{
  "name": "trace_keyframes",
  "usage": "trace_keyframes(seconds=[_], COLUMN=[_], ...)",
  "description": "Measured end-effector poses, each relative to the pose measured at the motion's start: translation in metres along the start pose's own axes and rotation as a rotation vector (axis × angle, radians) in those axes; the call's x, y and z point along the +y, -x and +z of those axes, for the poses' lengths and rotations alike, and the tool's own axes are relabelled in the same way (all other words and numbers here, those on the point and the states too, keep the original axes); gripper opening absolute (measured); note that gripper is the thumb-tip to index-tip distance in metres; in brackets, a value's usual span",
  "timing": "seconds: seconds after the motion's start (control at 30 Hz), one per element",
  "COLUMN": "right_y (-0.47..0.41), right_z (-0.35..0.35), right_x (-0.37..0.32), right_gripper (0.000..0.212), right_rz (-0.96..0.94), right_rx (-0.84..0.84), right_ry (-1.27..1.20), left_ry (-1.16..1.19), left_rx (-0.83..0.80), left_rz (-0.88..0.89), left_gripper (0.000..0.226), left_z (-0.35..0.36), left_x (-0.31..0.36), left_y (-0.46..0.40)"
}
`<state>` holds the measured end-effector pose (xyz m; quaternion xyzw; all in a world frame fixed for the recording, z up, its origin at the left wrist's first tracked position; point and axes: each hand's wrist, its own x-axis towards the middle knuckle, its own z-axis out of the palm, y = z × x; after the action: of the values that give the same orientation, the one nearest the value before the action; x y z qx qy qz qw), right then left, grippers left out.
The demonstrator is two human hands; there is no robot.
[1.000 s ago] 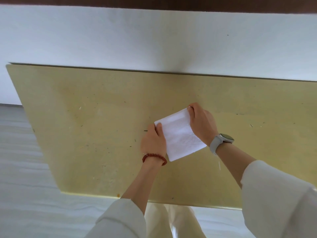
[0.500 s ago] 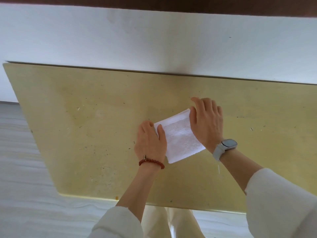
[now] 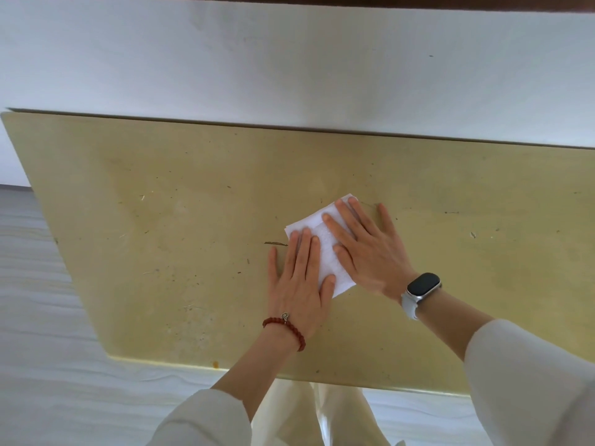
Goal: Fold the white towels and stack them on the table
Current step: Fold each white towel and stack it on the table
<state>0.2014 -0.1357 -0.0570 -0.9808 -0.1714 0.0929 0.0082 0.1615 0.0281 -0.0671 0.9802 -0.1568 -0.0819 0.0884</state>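
While both my hands lie flat, the folded white towel (image 3: 325, 249) sits pinned between them near the middle of the yellow table (image 3: 161, 236). My left hand (image 3: 297, 284) covers its 7 o'clock corner, fingers straight and close together, thumb on the cloth. My right hand (image 3: 370, 249) presses from 3 o'clock, fingers spread, little finger on bare tabletop. A red bead bracelet (image 3: 286, 329) circles the left wrist, a watch (image 3: 421, 289) the right. White wall (image 3: 289, 66) runs at 12 o'clock.
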Motion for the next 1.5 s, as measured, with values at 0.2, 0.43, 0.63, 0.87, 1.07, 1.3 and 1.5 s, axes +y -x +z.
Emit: trace_keyframes(seconds=[0.2,0.43,0.63,0.87,1.07,1.3,1.5], right_y=[0.005,0.021,0.028,0.008,-0.007,0.003,0.012], right_z=[-0.004,0.01,-0.005,-0.032,-0.043,-0.073,-0.123], right_x=[0.007,0.01,0.009,-0.003,-0.01,-0.025,-0.027], right_gripper=[0.05,0.057,0.037,0.028,0.022,0.004,0.025], right_rz=[-0.011,-0.002,0.209,0.797,0.884,0.613,0.378], right_rx=[0.076,0.006,0.323,0.042,-0.136,0.108,0.203], right_ry=[-0.094,-0.078,-0.429,-0.661,-0.628,-0.909,-1.086], left_ry=[-0.006,-0.011,0.338,0.79,0.648,0.762,1.482], left_rx=[0.035,0.039,0.245,0.038,-0.091,-0.068,-0.059], left_rz=[-0.003,-0.004,-0.349,-0.833,-0.848,-0.777,-0.762], left_gripper=[0.058,0.06,0.042,0.013,0.015,0.015,0.025], left_z=[-0.004,-0.001,-0.019,-0.045,-0.053,-0.053,-0.07], left_x=[0.0,-0.006,-0.004,0.002,0.004,0.001,-0.001], left_y=[-0.001,-0.017,-0.006,-0.018,-0.031,-0.028,-0.032])
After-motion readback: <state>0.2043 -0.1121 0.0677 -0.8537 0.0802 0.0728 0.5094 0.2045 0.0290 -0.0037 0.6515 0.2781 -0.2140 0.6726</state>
